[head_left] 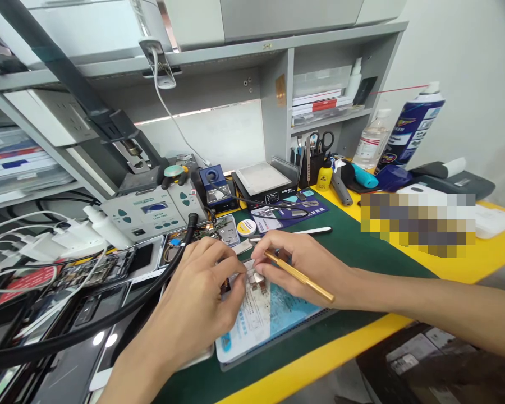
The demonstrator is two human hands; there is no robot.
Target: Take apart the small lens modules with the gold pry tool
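1. Two hands, both ours, meet at the lower centre of the frame over a pale blue work mat (256,328) lying on a green bench mat (362,247).
2. Left hand (197,297): fingers curled inward, tips pinched on the left edge of a small metal part (256,279); part sits just past the fingertips, on the upper end of the blue mat.
3. Right hand (309,269): closed around a gold-coloured tool (298,275), held like a pen; its shaft runs from the thumb down to the right, and its working tip lies by the right side of the part. We cannot tell whether the tip touches it.
4. Part thus lies between the two grips, left fingertips on it, right fingertips just beside.
5. Soldering station (151,210), grey, left of centre; a thick black hose (122,314) sweeps from it to the lower left.
6. Opened phones (79,280), lower left, screens and boards exposed.
7. Small hot plate (263,182), upper centre.
8. Blue spray can (416,126), upper right, upright.
9. White stylus (311,230), just above the right hand.
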